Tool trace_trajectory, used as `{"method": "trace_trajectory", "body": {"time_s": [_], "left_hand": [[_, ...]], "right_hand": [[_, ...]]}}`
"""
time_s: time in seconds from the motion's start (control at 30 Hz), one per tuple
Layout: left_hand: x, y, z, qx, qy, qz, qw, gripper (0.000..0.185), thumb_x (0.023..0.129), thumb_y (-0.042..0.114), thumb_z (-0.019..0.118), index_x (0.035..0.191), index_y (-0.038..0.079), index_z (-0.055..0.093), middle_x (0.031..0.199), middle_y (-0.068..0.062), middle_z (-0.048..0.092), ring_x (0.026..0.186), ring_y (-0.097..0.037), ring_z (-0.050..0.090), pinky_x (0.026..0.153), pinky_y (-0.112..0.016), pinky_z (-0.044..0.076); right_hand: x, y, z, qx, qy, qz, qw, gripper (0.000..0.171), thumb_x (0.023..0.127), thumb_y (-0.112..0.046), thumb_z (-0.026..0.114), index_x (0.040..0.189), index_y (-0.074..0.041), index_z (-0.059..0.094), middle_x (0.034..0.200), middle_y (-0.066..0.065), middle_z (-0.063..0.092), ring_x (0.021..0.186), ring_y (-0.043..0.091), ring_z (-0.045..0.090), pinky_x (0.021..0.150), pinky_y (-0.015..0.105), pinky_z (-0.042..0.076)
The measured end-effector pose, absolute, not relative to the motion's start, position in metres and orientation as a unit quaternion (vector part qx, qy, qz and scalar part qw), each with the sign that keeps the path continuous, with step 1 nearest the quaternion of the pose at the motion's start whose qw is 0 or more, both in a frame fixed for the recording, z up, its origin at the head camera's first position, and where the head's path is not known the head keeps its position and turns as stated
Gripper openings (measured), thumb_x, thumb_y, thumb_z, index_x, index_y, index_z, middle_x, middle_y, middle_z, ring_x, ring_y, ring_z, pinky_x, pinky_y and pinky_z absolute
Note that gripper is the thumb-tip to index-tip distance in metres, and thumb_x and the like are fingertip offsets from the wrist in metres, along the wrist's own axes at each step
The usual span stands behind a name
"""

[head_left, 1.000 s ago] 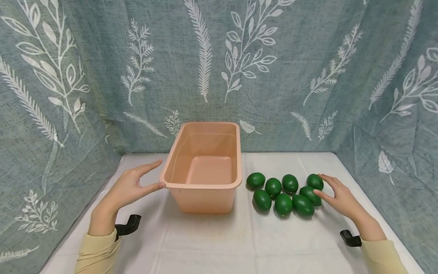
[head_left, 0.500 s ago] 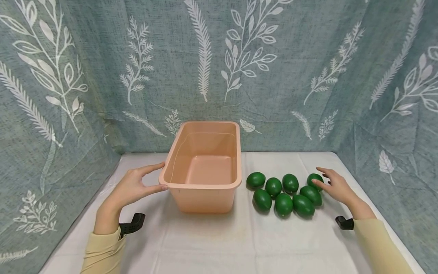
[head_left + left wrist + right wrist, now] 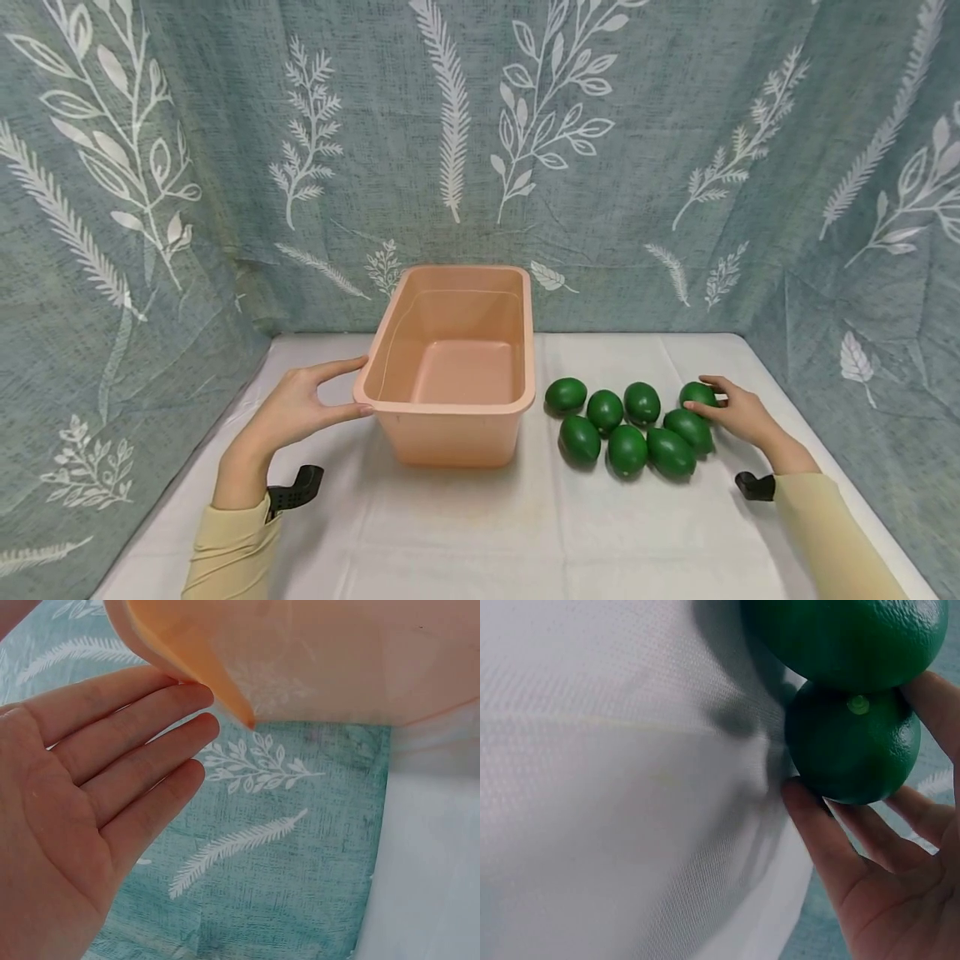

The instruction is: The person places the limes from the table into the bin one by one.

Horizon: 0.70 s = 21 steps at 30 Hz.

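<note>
A pink plastic tub [image 3: 448, 407] stands empty on the white table. My left hand [image 3: 330, 392] is at its near left corner, thumb against the corner and forefinger by the rim. The left wrist view shows that hand [image 3: 112, 787] flat, its fingers straight beside the tub [image 3: 337, 660]. Right of the tub lie several green limes [image 3: 626, 425]. My right hand [image 3: 720, 404] curls round the far right lime [image 3: 697, 393]. In the right wrist view the fingers [image 3: 817, 825] and thumb clasp this lime [image 3: 851, 746], which touches a second lime [image 3: 847, 634].
A teal leaf-print curtain [image 3: 480, 150] closes in the back and both sides. The white cloth [image 3: 525, 525] covers the table from the tub to the front edge. Black wrist-camera clips [image 3: 296, 492] sit at both cuffs.
My right hand went from lying on two limes to the rear one and curled round it. My left hand edged closer to the tub's corner.
</note>
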<state>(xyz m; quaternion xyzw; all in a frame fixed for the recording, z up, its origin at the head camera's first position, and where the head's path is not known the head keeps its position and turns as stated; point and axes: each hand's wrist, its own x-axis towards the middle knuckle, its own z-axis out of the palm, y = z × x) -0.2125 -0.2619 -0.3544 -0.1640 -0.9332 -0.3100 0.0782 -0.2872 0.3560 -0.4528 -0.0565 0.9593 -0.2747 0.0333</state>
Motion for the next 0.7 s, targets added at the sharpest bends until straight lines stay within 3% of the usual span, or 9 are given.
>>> {"method": "trace_trajectory", "body": {"time_s": [0.27,0.7], "left_hand": [[-0.2121,-0.2603,-0.3538,-0.161,-0.932,-0.315,0.074,0.071,0.075,0.049,0.076,0.136,0.019,0.055,0.135,-0.008,0.056,0.124,-0.029,0.052,0.09,-0.046,0.047],[-0.2129,-0.2613,-0.3547,-0.159,-0.931,-0.322,0.072,0.072,0.074,0.05,0.077,0.135,0.019,0.055,0.135,-0.006,0.056,0.126,-0.03,0.051,0.092,-0.048,0.047]], "right_hand": [[-0.2878,0.3614,-0.4542,-0.038,0.958,-0.283,0.032,0.082,0.088,-0.054,0.059,0.139,0.005,0.037,0.133,0.036,0.044,0.119,0.051,0.046,0.087,0.054,0.05],[-0.2843,0.365,-0.4448,-0.028,0.952,-0.305,0.024,0.083,0.088,-0.053,0.06,0.141,0.006,0.037,0.136,0.035,0.041,0.119,0.052,0.046,0.086,0.053,0.051]]}}
